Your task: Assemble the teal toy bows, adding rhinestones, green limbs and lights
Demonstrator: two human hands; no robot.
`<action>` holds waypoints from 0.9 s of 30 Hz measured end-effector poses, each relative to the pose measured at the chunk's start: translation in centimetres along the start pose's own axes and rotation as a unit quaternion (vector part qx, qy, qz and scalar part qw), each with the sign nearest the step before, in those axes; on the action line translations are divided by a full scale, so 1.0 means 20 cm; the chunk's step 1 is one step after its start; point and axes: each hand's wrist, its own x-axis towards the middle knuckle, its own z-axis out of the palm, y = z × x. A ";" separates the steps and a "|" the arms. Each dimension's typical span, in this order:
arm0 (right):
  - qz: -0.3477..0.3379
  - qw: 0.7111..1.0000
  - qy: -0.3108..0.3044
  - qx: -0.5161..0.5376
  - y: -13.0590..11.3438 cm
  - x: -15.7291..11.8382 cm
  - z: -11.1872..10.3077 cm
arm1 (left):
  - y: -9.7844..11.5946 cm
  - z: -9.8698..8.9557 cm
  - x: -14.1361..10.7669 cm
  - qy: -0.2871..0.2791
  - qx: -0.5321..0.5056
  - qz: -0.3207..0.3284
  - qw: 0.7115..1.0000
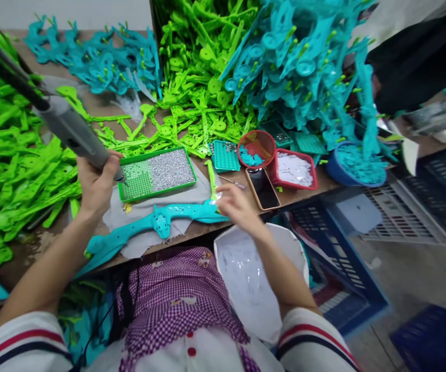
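My left hand point(96, 187) is closed around a grey electric screwdriver point(74, 129). The tool slants down to the right, its bit near the left end of a green tray point(159, 192) that holds many small silver screws point(172, 169). A long turquoise plastic part point(184, 211) lies across a grey cloth point(136, 249) at the table's front edge. At its right end, my right hand point(240, 207) pinches where a lime-green plastic arm point(211, 178) meets the part. My fingers partly hide that joint.
Lime-green arms point(207, 67) heap up at the back and left. Turquoise parts point(292, 67) are stacked at the back right. A phone point(264, 188), a thin screwdriver point(231, 182), a red bowl point(257, 135), a red basket point(295, 185) and a blue bowl point(337, 173) stand rightward.
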 end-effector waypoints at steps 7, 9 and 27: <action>0.051 0.987 -0.127 -0.086 0.00 0.09 0.37 | -0.02 -0.05 -0.04 -0.083 -0.042 -0.019 0.995; 0.052 0.973 -0.154 -0.162 -0.03 0.13 0.34 | -0.03 -0.07 -0.05 -0.082 -0.047 -0.025 0.995; 0.039 0.842 -0.283 -0.457 -0.19 0.20 0.46 | 0.00 -0.05 -0.08 -0.075 -0.034 -0.076 0.994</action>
